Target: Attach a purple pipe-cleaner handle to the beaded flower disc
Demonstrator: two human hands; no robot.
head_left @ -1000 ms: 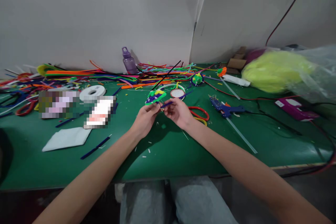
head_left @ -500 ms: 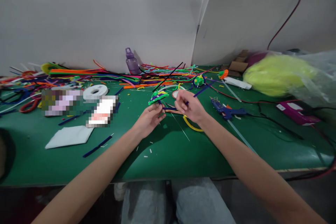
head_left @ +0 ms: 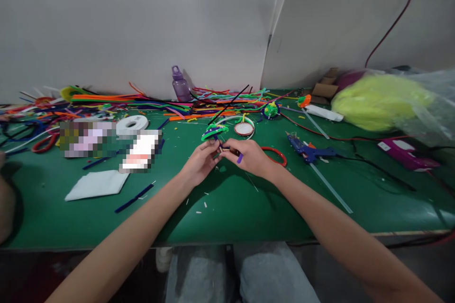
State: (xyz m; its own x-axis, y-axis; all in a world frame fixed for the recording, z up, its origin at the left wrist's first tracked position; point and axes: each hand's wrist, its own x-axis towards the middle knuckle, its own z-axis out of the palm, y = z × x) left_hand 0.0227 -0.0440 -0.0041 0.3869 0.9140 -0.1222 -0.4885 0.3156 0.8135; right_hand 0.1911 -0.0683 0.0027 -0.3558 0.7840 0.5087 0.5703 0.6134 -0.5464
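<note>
A small green and purple pipe-cleaner craft (head_left: pixel 214 130) sits on a thin stick, and my left hand (head_left: pixel 199 164) pinches that stick just below the craft. My right hand (head_left: pixel 249 156) meets the left one from the right, its fingers closed on a purple pipe cleaner (head_left: pixel 240 157) whose end pokes out under the thumb. Both hands hover low over the green table (head_left: pixel 227 208), a little nearer to me than a white round disc (head_left: pixel 244 128).
Loose pipe cleaners in many colours (head_left: pixel 106 104) lie along the back. Red scissors (head_left: pixel 275 154), a blue glue gun (head_left: pixel 309 151), a white tape roll (head_left: pixel 132 123), a purple bottle (head_left: pixel 179 84), a white cloth (head_left: pixel 95 184) and a yellow fluffy bag (head_left: pixel 380 99) surround the hands.
My right hand swung out to the right with the purple pipe cleaner, then came back to the stick under the craft. The left hand has hardly moved.
</note>
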